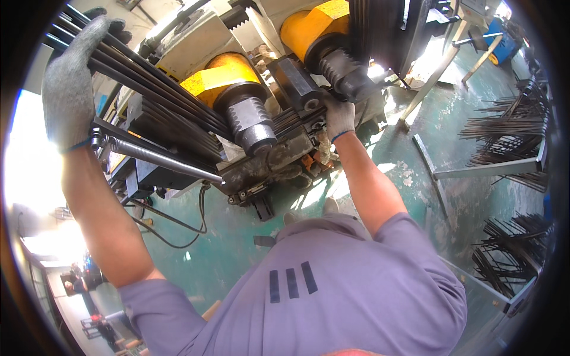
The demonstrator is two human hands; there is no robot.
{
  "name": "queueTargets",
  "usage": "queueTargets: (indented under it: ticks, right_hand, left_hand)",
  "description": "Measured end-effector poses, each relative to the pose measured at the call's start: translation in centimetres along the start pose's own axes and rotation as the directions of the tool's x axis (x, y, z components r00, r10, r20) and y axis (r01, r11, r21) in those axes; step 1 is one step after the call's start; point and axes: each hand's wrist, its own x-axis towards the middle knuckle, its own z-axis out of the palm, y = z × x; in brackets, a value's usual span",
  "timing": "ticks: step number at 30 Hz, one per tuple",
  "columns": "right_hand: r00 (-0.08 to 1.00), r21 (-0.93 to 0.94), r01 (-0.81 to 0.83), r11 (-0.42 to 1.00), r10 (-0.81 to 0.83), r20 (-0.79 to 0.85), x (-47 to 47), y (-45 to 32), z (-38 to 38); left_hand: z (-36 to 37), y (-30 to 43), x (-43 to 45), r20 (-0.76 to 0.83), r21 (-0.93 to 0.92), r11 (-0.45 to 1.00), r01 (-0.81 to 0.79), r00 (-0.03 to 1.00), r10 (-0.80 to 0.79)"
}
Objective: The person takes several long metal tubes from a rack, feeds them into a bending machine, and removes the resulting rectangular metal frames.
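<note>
My left hand [73, 84], in a grey knitted glove, is closed around a bundle of long dark metal rods [151, 82] at the upper left. The rods slope down to the right, passing behind the lower steel bending roller [251, 122] under a yellow housing [222, 73]. Gloved too, my right hand [339, 113] is at the machine, just below a second steel roller [347, 73] and beside a dark block with a round hole [296, 84]. Its fingertips are hidden behind the machine parts, so what they touch cannot be told.
A coil spring on a rod [164, 160] juts out below the bundle. Hoses [200, 209] hang near the green floor. Metal frames [490, 169] with heaps of dark rods [507, 129] stand at the right. A person [78, 285] is far off at the lower left.
</note>
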Motion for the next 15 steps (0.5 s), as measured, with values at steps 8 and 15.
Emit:
queueTargets:
  ticks: [8, 15]
  right_hand:
    - [1.000, 0.003, 0.007, 1.000, -0.007, 0.016, -0.2, 0.1, 0.3]
    - [0.992, -0.106, 0.116, 0.988, -0.109, 0.065, 0.7, 0.6, -0.6]
  left_hand:
    - [-0.6, 0.8, -0.6, -0.010, -0.037, 0.995, 0.090, 0.996, -0.090]
    - [0.3, 2.4, -0.7, 0.061, -0.087, 0.981, 0.174, 0.984, -0.169]
